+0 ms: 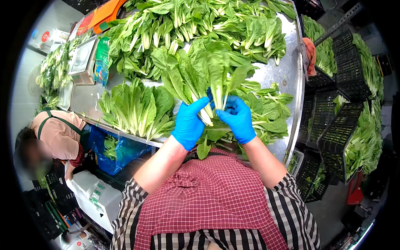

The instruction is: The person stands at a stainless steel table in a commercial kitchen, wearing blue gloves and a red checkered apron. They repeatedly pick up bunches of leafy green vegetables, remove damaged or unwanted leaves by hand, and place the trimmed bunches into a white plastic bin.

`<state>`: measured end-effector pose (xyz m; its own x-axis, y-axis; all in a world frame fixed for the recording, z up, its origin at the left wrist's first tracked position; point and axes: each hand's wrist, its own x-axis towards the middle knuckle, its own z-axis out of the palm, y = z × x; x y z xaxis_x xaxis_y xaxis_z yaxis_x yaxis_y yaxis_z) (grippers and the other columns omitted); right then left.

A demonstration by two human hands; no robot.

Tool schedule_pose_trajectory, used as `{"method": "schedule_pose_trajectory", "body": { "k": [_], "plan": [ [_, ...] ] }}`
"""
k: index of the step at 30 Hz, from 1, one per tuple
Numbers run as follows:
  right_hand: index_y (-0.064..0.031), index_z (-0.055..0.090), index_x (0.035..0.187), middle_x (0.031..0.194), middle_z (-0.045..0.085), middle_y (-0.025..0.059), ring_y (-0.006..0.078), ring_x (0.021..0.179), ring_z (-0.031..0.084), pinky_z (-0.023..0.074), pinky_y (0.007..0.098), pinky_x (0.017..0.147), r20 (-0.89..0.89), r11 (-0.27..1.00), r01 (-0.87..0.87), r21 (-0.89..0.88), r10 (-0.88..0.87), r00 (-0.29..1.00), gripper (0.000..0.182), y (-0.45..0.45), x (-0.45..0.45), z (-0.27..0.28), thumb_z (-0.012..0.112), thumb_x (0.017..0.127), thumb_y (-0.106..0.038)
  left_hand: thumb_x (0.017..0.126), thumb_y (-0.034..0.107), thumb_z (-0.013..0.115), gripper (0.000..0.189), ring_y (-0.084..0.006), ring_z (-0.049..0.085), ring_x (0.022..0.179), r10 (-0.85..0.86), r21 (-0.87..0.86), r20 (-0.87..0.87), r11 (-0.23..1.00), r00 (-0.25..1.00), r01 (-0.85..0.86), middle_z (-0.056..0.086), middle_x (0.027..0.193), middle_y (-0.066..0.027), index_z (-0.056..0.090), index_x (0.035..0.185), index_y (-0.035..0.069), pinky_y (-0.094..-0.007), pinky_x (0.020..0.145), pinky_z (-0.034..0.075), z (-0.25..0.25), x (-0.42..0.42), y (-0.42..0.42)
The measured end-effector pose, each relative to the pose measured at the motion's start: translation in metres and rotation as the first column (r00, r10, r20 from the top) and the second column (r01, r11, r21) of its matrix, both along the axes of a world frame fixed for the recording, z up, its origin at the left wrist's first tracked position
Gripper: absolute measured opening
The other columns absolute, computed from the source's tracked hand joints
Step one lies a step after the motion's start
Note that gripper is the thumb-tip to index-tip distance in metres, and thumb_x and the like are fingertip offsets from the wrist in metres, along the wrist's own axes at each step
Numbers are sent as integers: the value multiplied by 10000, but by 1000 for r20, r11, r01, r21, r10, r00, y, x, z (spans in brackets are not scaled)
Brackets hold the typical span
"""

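Observation:
My left hand (pixel 189 123), in a blue glove, is closed round the white stems of a bunch of leafy greens (pixel 187 75). Beside it my right hand (pixel 236 118), gloved too, pinches another head of leafy greens (pixel 217 72) by its stem base; its leaves are blurred. A large heap of greens (pixel 187 22) covers the far part of the metal table (pixel 276 75). Left of my hands a row of greens (pixel 134 109) lies with stems towards me. More loose greens (pixel 268 112) lie at the right, partly behind my right hand.
Black plastic crates (pixel 339 131) with greens stand at the right. A weighing scale (pixel 82 59), a green packet (pixel 102 56) and an orange container (pixel 104 15) are at the far left. Another person (pixel 59 134) bends beside a blue plastic bag (pixel 114 156) and a white foam box (pixel 93 193). An orange cloth (pixel 308 56) hangs at the right edge.

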<state>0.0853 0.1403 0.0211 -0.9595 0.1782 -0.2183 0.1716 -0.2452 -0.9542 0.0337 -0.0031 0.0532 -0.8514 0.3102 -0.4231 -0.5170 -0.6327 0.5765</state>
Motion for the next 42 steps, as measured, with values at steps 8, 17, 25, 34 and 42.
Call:
{"method": "schedule_pose_trajectory", "body": {
  "k": [8,17,25,34,42],
  "plan": [
    [-19,563,1016,845,610,40,77,692,553,452,220,600,-80,939,-48,341,80,994,284,-7,12,18,665,752,-45,817,31,578,380,-225,587,969,-89,-77,19,993,996,90,587,1059,-103,481,1183,40,-338,848,486,0,5,3],
    [2,540,1020,877,599,72,134,763,603,483,255,695,26,949,-271,-165,278,960,227,-8,12,25,570,889,-180,850,132,559,329,-256,568,976,-61,131,221,991,973,32,580,1052,-134,479,1134,-15,-369,877,461,-22,0,-17],
    [5,558,1059,871,615,102,164,787,611,486,269,719,30,916,-400,14,399,916,284,15,17,17,598,858,-192,858,111,560,230,-265,567,962,109,164,191,976,976,-141,579,998,-127,525,1053,-6,-439,933,447,-17,-19,-30],
    [-85,634,1015,929,654,114,212,715,603,486,325,673,94,759,-271,592,270,958,290,36,-45,13,638,760,-221,852,82,560,289,-240,565,984,178,41,142,982,974,-185,572,1045,-111,496,1124,9,-438,916,456,-18,-21,-61],
    [-88,635,834,894,643,159,328,848,613,485,408,729,436,371,-413,832,23,900,295,-8,-118,-36,653,703,-352,830,62,575,371,-251,572,962,132,-16,213,991,968,-132,566,1037,-141,436,1167,-4,-421,881,480,-22,-4,-61]
  ]
}}
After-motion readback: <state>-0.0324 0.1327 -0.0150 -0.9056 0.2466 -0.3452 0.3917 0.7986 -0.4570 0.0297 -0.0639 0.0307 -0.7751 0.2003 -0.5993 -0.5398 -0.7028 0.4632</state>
